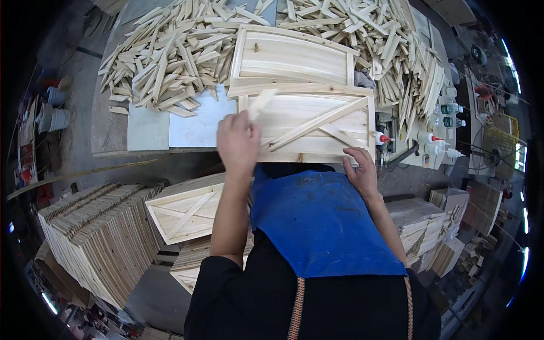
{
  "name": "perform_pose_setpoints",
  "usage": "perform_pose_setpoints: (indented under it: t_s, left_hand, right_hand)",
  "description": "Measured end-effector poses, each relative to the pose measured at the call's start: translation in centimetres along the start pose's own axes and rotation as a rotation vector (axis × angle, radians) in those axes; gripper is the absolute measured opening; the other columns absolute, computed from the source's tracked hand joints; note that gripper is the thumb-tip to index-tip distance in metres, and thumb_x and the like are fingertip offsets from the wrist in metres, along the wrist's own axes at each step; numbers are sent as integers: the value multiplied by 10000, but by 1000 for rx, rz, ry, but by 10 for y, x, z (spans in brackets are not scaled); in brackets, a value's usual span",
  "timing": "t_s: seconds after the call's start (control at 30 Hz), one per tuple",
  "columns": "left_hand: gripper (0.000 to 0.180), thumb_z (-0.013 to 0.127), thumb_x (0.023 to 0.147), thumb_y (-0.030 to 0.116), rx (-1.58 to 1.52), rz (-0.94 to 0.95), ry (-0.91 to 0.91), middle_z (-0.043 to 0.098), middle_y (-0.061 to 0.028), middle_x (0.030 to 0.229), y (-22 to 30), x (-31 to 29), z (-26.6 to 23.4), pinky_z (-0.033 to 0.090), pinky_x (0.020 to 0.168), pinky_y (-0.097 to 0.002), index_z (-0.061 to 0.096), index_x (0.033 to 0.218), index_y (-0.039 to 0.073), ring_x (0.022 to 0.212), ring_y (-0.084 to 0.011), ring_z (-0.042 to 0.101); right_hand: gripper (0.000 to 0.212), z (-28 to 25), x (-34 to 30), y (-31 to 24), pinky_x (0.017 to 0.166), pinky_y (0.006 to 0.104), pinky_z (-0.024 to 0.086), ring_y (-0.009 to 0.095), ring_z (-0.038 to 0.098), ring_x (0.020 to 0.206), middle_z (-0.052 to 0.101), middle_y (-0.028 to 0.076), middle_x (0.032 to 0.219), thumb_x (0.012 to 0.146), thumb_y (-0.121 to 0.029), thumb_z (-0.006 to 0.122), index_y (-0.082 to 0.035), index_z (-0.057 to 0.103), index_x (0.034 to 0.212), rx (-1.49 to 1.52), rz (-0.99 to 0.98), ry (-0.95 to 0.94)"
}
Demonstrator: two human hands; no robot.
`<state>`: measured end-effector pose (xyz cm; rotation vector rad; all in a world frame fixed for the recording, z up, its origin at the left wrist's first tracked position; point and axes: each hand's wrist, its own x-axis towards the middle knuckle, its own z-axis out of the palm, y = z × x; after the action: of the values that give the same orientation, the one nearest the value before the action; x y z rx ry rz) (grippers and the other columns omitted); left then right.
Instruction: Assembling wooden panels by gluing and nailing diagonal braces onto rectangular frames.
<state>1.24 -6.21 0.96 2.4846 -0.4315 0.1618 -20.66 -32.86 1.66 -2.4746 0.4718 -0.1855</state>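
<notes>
My left hand is closed round a short wooden strip, which is smeared by motion, over the left end of a pale wooden panel. The panel lies at the table's front edge and has a raised frame. One long diagonal strip crosses it, and a shorter strip slants down to the right from it. At the panel's lower right corner rests my right hand, its fingers bent and apart, the tips at the frame. A second framed panel without diagonals lies just behind.
Heaps of loose wooden strips cover the back left and back right. Glue bottles with red tips stand at right. Stacked panels stand below left, beside a panel with crossed strips. More stacked wood is below right.
</notes>
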Motion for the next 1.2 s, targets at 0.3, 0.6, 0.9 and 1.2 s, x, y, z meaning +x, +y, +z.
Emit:
perform_pose_setpoints:
  t_s: [0.3, 0.6, 0.9, 1.2]
  left_hand:
    - [319, 619, 1024, 224, -1247, -955, -401, 718, -97, 1075, -229, 0, 29, 535, 914, -359, 674, 1208, -31, 983, -189, 669]
    - [353, 546, 1065, 217, -1253, -1033, -543, 719, -102, 1121, -261, -12, 93, 552, 928, -366, 637, 1296, -34, 1011, -209, 683]
    - [301, 640, 997, 288, -792, -957, -364, 677, -11, 800, -269, -13, 119, 430, 582, -280, 747, 969, 8, 675, -111, 582]
    - [296, 583, 999, 191, -455, -641, -30, 648, -31, 889, -332, -33, 110, 429, 652, -306, 688, 1181, -18, 739, -118, 530]
  right_hand:
    - [242, -1, -3, 3, 940, 386, 539, 322, 677, 1086, 693, 137, 1154, 916, -111, 715, -83, 712, 1156, 40, 63, 35]
    - [233, 4, -2, 8, 923, 384, 547, 320, 687, 1062, 699, 138, 1134, 912, -98, 714, -73, 710, 1144, 13, 87, 40]
    - [203, -14, 0, 6, 888, 392, 554, 342, 685, 1024, 698, 143, 1097, 901, -99, 716, -61, 716, 1101, 11, 112, 60]
    - [170, -38, -33, 86, 809, 325, 545, 203, 684, 924, 707, 91, 980, 949, -131, 695, -34, 714, 1088, 270, 454, 332]
